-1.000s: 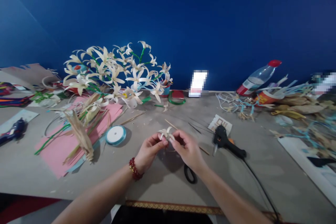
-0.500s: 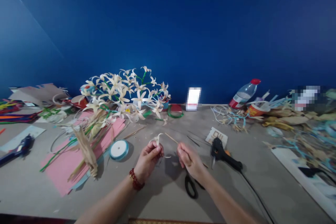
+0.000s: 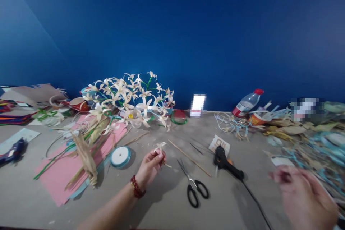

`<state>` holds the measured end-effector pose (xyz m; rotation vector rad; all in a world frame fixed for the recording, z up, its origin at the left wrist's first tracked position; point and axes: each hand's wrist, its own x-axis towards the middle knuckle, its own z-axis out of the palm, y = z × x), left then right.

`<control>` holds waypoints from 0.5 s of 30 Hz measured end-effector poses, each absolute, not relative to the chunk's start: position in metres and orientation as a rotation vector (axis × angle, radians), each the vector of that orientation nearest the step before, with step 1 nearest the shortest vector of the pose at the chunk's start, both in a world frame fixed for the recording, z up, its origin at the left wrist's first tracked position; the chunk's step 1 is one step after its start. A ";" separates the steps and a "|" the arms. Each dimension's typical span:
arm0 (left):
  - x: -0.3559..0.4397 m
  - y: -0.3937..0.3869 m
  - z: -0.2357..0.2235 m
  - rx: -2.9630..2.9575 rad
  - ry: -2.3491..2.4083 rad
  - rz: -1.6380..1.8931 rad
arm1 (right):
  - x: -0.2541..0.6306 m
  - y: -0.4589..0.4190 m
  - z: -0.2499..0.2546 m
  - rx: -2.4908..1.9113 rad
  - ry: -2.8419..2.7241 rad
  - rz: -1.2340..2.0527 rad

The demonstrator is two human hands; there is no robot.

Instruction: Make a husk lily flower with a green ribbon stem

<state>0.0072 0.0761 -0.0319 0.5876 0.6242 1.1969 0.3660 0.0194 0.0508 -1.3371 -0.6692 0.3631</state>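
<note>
My left hand (image 3: pixel 152 163) is closed, pinching a small cream-coloured flower (image 3: pixel 161 147) whose curled petals stick out above and below the fingertips. Off to the right, my right hand (image 3: pixel 306 194) hangs over the table beside a heap of dried husks and blue strands. Its fingers look partly curled but are smeared by motion, so what is in them cannot be made out. Between the hands lie a pair of scissors (image 3: pixel 192 183) with black handles and a thin wooden stick (image 3: pixel 190 157). A black hot glue gun (image 3: pixel 229 163) rests to their right, with its cord trailing towards me.
Cream flowers on green stems (image 3: pixel 129 99) spread along the back left. A ribbon spool (image 3: pixel 120 157) sits by pink paper (image 3: pixel 54 183) under dried husks (image 3: pixel 85 158). Further back on the right lean a bottle (image 3: pixel 246 104) and a paper cup (image 3: pixel 260 118). A blue glue gun (image 3: pixel 14 151) lies far left.
My right hand has swung from the middle of the table to the far right, uncovering the scissors and stick. My left hand has stayed nearly in place, still pinching the flower.
</note>
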 end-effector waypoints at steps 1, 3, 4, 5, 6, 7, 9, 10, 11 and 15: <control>0.007 0.076 -0.032 0.600 0.628 1.200 | 0.366 0.017 0.044 -1.369 -0.662 0.376; 0.007 0.077 -0.031 0.623 0.638 1.208 | 0.363 0.015 0.030 -1.431 -0.672 0.453; 0.007 0.077 -0.031 0.632 0.643 1.211 | 0.361 0.016 0.025 -1.466 -0.695 0.491; 0.007 0.077 -0.031 0.637 0.649 1.213 | 0.359 0.016 0.021 -1.509 -0.733 0.511; 0.006 0.077 -0.031 0.641 0.655 1.213 | 0.357 0.017 0.017 -1.556 -0.777 0.506; 0.006 0.077 -0.031 0.644 0.661 1.214 | 0.355 0.020 0.015 -1.594 -0.818 0.490; 0.005 0.077 -0.032 0.651 0.670 1.216 | 0.354 0.026 0.013 -1.615 -0.875 0.456; 0.005 0.077 -0.032 0.655 0.672 1.217 | 0.356 0.029 0.014 -1.595 -0.877 0.439; 0.005 0.077 -0.033 0.659 0.676 1.218 | 0.360 0.033 0.014 -1.568 -0.862 0.431; 0.004 0.079 -0.036 0.660 0.703 1.229 | 0.399 0.017 0.029 -1.511 -0.681 0.323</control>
